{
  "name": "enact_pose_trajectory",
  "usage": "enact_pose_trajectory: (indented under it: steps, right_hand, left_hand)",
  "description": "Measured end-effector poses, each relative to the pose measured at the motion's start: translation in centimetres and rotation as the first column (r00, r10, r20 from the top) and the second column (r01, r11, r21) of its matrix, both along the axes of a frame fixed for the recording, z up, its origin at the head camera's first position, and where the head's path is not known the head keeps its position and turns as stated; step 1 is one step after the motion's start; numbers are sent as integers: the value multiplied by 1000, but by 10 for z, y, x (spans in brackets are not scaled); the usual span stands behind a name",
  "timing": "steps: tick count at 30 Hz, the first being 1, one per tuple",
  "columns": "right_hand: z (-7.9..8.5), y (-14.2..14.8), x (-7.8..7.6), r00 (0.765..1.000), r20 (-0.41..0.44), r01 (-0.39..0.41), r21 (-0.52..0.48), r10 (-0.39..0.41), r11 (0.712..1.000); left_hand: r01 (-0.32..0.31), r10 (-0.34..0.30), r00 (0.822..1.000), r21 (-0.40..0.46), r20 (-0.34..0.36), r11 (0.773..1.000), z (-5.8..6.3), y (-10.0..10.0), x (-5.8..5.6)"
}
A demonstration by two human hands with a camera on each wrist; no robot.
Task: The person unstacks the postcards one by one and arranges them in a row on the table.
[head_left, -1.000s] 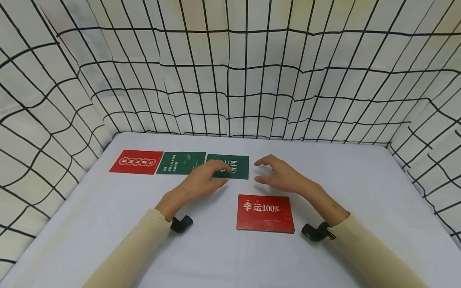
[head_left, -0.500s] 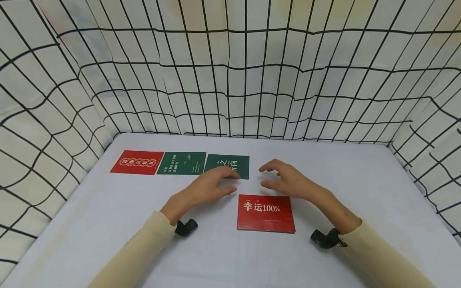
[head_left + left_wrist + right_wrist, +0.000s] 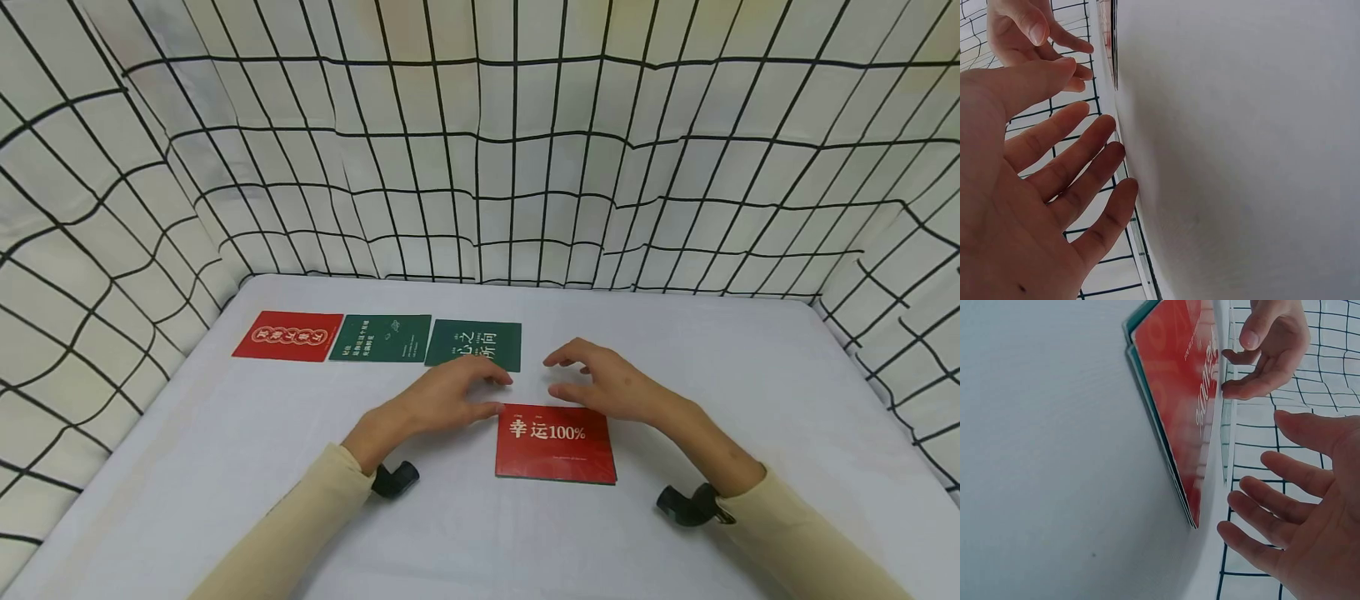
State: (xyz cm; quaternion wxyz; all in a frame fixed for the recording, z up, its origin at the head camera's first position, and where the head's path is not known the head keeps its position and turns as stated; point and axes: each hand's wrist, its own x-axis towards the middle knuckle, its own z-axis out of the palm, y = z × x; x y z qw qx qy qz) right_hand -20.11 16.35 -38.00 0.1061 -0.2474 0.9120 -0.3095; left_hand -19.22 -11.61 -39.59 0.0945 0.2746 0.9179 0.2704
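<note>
A small stack of cards with a red one on top [image 3: 556,454] lies on the white table, its white print reading 100%. In the right wrist view green edges show beneath the red card [image 3: 1175,381]. Above the stack's far left corner hovers my left hand [image 3: 442,395], fingers relaxed and holding nothing. My right hand [image 3: 618,385] hovers over its far right corner, also holding nothing. Both palms face each other, as the left wrist view of my left hand [image 3: 1054,181] and the right wrist view of my right hand [image 3: 1304,512] show.
Toward the back left, a red card [image 3: 288,337], a green card [image 3: 380,338] and another green card [image 3: 474,337] lie in a row. My left hand slightly overlaps the last one in the head view. Black netting [image 3: 513,167] rises around the white table [image 3: 187,467].
Both hands have moved toward the near side and right, leaving the row of cards and coming over the red-topped stack. The cards have stayed in place.
</note>
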Motion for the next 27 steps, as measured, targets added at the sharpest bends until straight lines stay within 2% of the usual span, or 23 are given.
enact_pose_trajectory:
  steps: [5, 14, 24, 27]
  right_hand:
    - [0, 4, 3, 1000, 4, -19, 0, 19, 1000]
    - [1, 8, 10, 998, 47, -37, 28, 36, 999]
    - [0, 13, 18, 994, 79, -86, 78, 80, 993]
    - [0, 13, 20, 993, 79, -96, 78, 90, 992]
  left_hand:
    - [15, -15, 1000, -21, -9, 1000, 1, 2, 2]
    - [44, -42, 999, -54, 28, 998, 3, 3, 6]
    - [86, -83, 996, -166, 26, 982, 7, 6, 13]
    - [95, -94, 995, -177, 15, 980, 8, 6, 15]
